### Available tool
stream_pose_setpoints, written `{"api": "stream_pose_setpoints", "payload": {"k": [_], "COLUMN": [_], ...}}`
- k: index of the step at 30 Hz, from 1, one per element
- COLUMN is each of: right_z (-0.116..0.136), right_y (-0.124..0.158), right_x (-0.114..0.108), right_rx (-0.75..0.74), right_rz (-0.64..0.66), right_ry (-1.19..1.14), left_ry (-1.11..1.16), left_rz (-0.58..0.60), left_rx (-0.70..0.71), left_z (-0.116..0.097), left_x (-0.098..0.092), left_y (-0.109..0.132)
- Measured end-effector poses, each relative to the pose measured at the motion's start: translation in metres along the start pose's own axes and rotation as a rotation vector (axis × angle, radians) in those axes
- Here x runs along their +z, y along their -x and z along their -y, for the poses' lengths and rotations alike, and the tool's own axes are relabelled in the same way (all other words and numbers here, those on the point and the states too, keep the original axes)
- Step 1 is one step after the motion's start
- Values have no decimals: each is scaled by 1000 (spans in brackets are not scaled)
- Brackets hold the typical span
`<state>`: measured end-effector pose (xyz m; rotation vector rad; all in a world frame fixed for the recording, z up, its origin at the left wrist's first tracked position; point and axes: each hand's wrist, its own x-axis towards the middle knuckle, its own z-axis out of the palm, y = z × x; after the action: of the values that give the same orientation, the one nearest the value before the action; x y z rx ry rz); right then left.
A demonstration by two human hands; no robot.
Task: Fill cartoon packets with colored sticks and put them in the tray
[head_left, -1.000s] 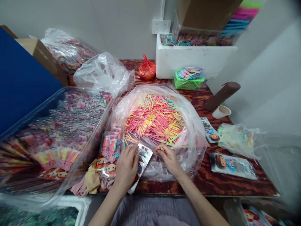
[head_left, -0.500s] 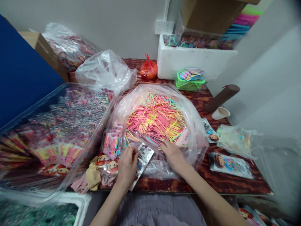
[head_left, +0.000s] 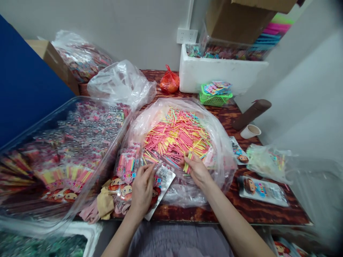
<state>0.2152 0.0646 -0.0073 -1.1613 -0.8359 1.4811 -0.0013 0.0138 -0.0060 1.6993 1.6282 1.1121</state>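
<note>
My right hand (head_left: pixel 197 171) is closed around a small bundle of thin yellow and pink sticks (head_left: pixel 188 163), just above the near edge of the stick pile. The loose sticks (head_left: pixel 177 134), mostly pink with yellow and some green, lie heaped in a large clear plastic bag (head_left: pixel 222 142). Left of it, my left hand (head_left: pixel 143 187) pinches the upper edge of a flat printed packet (head_left: pixel 160 182) with a cartoon face and silvery back; the hand covers part of it. Beside that hand lie filled stick packets (head_left: pixel 127 164).
On the left stands a clear bin (head_left: pixel 107 157) full of filled packets. Yellow and pink cloth (head_left: pixel 105 203) lies at the front edge. To the right are a paper cup (head_left: pixel 250 131), a brown flask (head_left: pixel 253 114), more packets (head_left: pixel 264 191) and a small bag of sticks (head_left: pixel 265 160).
My right hand has lifted slightly and turned, and a bundle of sticks now shows in its fingers. The left hand's fingers have shifted up along the packet's top edge.
</note>
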Motion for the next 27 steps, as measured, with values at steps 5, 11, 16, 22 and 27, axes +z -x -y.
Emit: {"api": "stream_pose_setpoints", "payload": {"k": [5, 11, 16, 22, 27], "right_z": [-14, -29, -29, -34, -36], "right_y": [10, 24, 24, 24, 24], "right_x": [-3, -9, -10, -12, -14], "right_rx": [-179, -277, -299, -312, -316], "right_rz": [15, 55, 69, 74, 71], "right_ry": [323, 506, 526, 509, 506], "left_ry": [463, 793, 419, 83, 63], "left_rz": [-85, -114, 38, 162, 35], "left_rx": [-381, -570, -400, -194, -209], "left_z": [-10, -20, -21, -14, -12], "left_x": [-6, -6, -5, -1, -11], "left_y": [-5, -11, -8, -5, -8]}}
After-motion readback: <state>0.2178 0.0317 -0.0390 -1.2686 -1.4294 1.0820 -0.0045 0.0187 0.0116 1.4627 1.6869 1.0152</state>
